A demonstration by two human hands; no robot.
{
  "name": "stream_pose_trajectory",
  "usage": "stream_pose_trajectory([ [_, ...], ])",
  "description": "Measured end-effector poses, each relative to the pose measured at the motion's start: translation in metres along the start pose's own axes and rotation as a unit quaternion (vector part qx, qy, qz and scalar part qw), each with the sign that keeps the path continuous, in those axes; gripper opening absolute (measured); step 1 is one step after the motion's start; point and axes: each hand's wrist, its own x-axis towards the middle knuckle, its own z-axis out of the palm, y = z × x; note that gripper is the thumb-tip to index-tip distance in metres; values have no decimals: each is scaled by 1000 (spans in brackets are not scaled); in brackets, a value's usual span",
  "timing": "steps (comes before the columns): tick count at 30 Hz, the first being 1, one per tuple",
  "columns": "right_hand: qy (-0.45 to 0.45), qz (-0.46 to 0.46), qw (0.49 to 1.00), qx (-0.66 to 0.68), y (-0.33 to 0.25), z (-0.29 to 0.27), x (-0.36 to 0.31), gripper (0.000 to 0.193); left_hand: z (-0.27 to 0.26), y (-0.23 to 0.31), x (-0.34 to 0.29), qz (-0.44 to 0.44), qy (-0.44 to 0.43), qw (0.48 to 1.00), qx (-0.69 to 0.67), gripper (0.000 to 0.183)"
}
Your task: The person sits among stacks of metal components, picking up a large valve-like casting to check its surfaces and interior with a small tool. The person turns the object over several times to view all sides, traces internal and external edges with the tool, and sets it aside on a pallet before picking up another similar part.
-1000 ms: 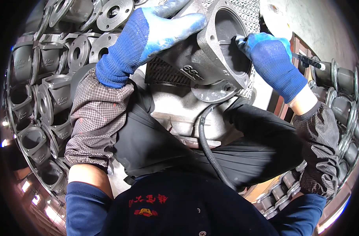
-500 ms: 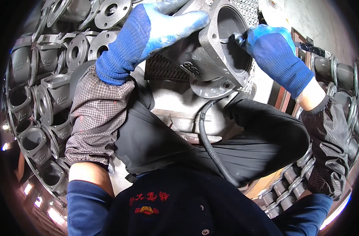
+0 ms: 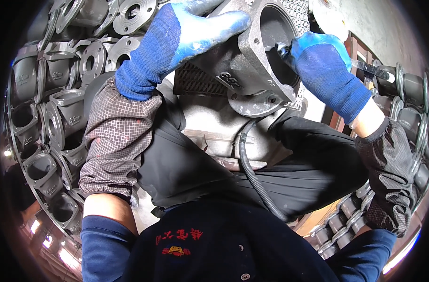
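Note:
A grey cast-iron valve body [image 3: 233, 61] is tilted in front of me, its wide round opening facing right. My left hand [image 3: 205, 30], in a blue coated glove, grips it from the left, thumb stretched along its upper side; the other fingers are partly out of view. At the opening, my gloved right hand [image 3: 320, 51] is closed round a slim tool [image 3: 376, 71], whose dark, pale-tipped end sticks out to the right. The fingertips reach just inside the opening. The tool's working end is mostly hidden, so I cannot tell its exact kind.
Stacked grey valve bodies [image 3: 64, 113] and flanges line the left side. More castings [image 3: 407, 89] stand at the right, with others at lower right. A perforated metal grate [image 3: 200, 82] lies under the work. A ribbed hose [image 3: 252, 174] runs across my lap.
My right hand has shifted slightly down and left at the opening. The tool's outer end has swung lower and outward. The valve body has turned slightly under my left hand.

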Motion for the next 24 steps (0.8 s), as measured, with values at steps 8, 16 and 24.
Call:
stream_pose_trajectory([
  [8,-1,-13,1000,-26,0,7,-1,28,2,22,11,-309,33,913,-263,49],
  [16,-32,-3,999,-4,3,-3,-1,19,-2,0,2,-73,-19,996,-42,49],
  [24,-64,16,998,19,-2,-6,5,15,0,20,7,-290,36,925,-244,53],
])
